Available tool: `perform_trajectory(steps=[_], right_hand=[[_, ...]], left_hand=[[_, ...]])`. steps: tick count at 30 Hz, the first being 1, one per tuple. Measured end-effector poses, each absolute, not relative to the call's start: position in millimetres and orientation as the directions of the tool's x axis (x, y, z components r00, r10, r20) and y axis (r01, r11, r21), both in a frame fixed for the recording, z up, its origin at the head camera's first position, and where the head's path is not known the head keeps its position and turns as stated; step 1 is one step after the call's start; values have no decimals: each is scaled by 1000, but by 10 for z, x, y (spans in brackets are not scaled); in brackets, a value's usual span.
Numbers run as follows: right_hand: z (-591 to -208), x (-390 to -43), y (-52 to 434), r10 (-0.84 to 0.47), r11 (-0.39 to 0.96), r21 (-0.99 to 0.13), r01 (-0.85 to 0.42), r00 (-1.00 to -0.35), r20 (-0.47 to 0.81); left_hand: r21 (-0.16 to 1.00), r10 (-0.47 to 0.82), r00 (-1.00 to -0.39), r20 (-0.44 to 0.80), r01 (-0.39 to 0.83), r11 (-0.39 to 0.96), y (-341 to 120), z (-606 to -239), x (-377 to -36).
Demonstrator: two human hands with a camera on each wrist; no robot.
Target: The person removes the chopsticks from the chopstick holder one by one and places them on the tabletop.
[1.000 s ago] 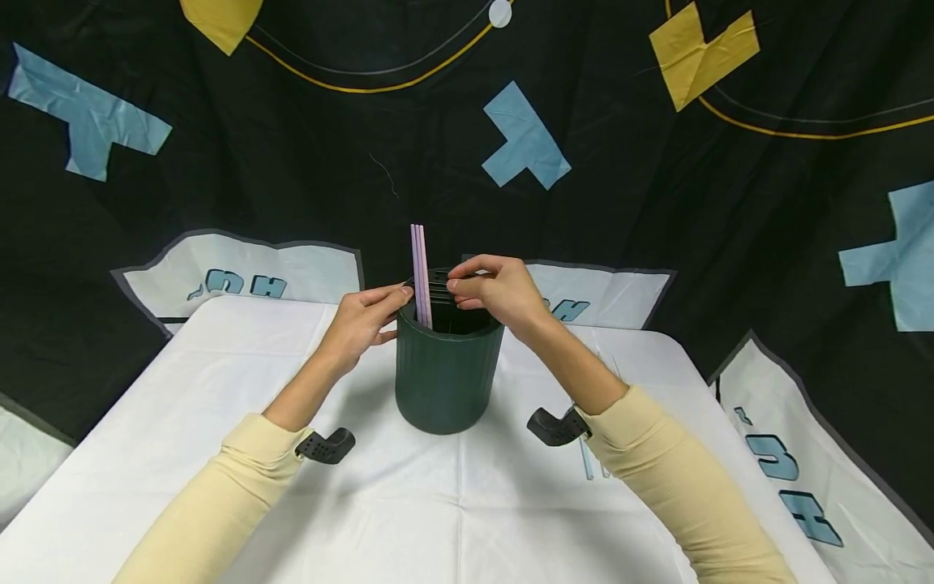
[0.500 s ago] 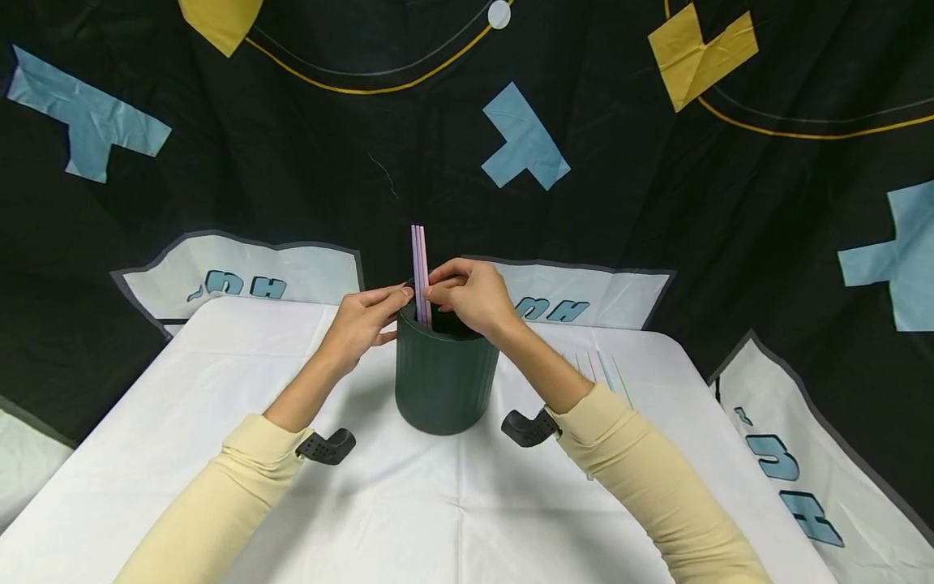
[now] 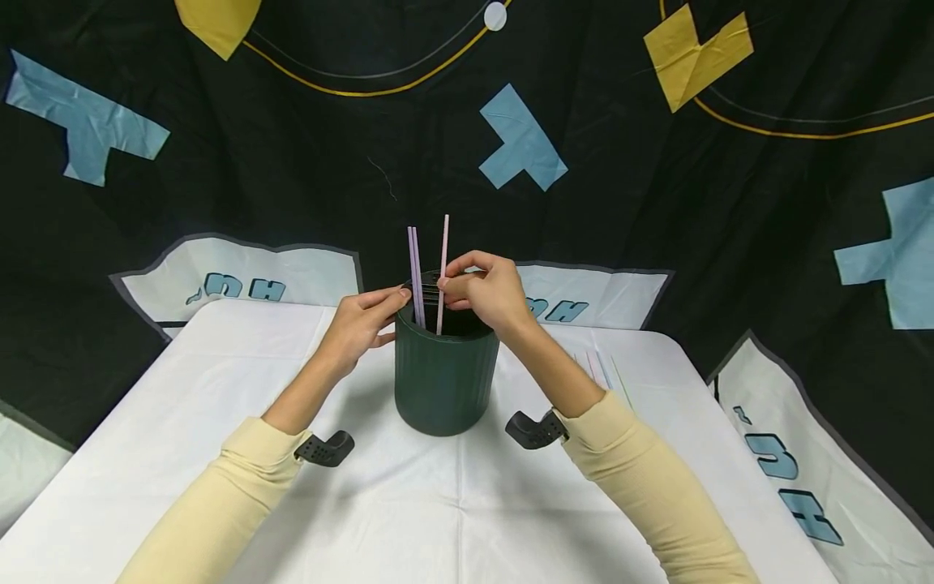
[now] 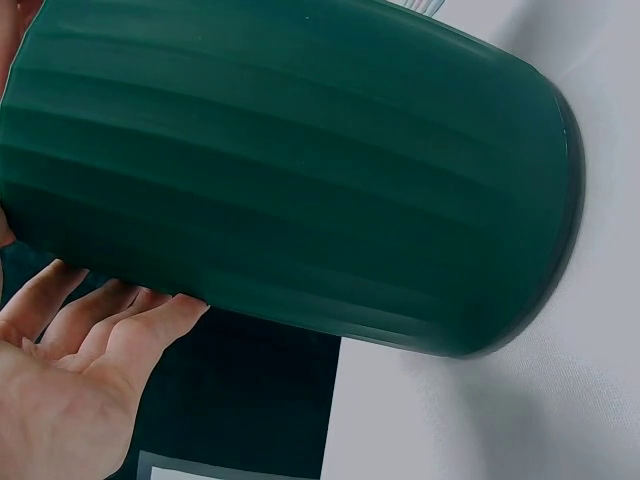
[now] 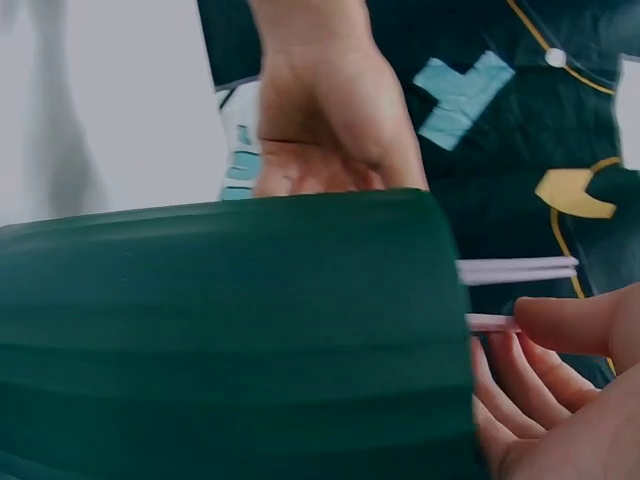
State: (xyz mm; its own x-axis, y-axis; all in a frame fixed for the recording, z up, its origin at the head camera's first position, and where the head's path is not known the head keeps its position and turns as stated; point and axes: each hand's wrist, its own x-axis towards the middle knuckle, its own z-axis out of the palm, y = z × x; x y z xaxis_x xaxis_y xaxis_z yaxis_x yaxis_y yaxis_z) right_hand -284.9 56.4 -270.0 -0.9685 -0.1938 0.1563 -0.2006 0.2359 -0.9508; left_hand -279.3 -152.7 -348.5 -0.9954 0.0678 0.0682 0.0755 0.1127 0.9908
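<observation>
A dark green ribbed bin (image 3: 443,385) stands upright on the white table, mouth up. My left hand (image 3: 362,324) holds its left side, with the thumb at the rim and several fingers (image 4: 150,330) against the outer wall. Two purple straws (image 3: 414,259) stand in the bin near the left rim. My right hand (image 3: 494,294) pinches a pink straw (image 3: 445,243) between thumb and fingers, its lower end inside the mouth. In the right wrist view the pink straw (image 5: 490,322) lies beside the purple pair (image 5: 515,270). The bin hides the straws' lower ends.
Several thin straws (image 3: 600,369) lie on the table (image 3: 409,519) at the right, partly behind the right forearm. A black cloth (image 3: 306,178) with blue and yellow tape pieces hangs behind the table.
My right hand moved left to the straws, took hold of the pink one, and brought it up and right, apart from the purple pair. The left hand stays at the bin.
</observation>
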Motion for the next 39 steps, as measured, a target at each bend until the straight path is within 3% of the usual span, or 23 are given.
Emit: perform_trajectory(steps=[9,19,26,35,39], right_hand=[[-2513,-2823,877,-71,-30,-983,-179,-981,181],[-2351,-2841,1306,84,-225,-951,-213,-976,199],[-2450,-2871,1599,133,-251,-952,-173,-981,143],[-2570,-2862,2007,169,-439,-895,-77,-986,3],[-2657,-2862,2175,143,-421,-907,-8,-988,-58]], left_hand=[[990,62,-996,64,71,120,-1521,-3503,-2784],[990,56,-996,65,71,119,-1523,-3513,-2782],[990,63,-995,76,83,117,-1528,-3519,-2785],[989,68,-994,82,90,115,-1508,-3513,-2791],[988,65,-994,87,94,121,-1505,-3506,-2796]])
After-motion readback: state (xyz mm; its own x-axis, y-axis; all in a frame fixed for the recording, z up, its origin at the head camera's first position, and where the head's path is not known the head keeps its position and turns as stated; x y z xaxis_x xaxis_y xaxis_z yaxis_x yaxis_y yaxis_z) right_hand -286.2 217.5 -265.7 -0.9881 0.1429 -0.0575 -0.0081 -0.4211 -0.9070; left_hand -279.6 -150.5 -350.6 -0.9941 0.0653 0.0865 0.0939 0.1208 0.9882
